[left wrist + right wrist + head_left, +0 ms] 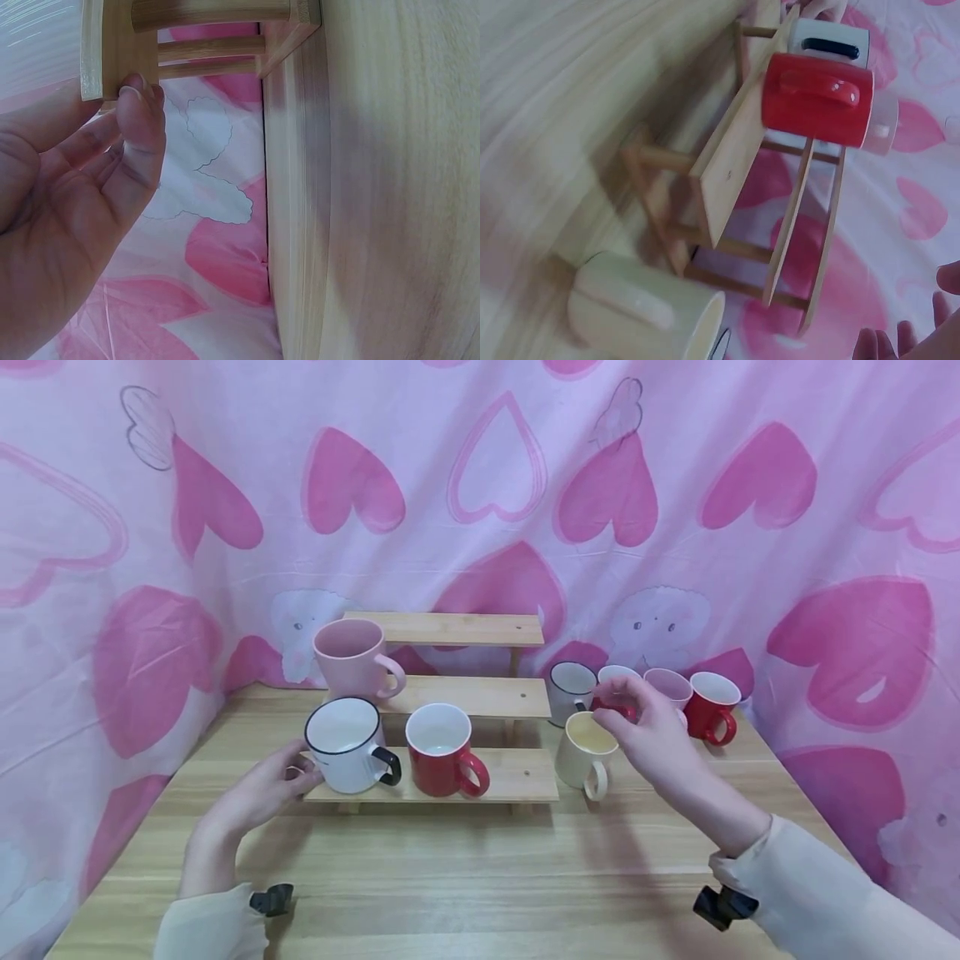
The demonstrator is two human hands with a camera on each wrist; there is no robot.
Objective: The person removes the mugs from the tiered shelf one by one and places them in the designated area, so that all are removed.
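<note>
My left hand (258,785) grips the left end of the lowest board of a three-tier wooden shelf (510,774). Thumb and fingertips pinch the board's end in the left wrist view (94,157). Close above that hand, a white mug (341,756) with black rim and handle sits on the board, beside a red mug (435,774). Over on the right, my right hand (656,735) hovers by the rim of a cream mug (577,764) that stands on the table. Its fingers (905,337) are loosely bent and hold nothing in the right wrist view.
A pink mug (348,664) sits on the middle tier's left end. Behind the cream mug stand a white black-rimmed mug (567,693), a pink mug (670,685), another red mug (705,706) and one partly hidden by my right hand. A pink heart-patterned cloth (480,485) hangs behind the wooden table (450,877).
</note>
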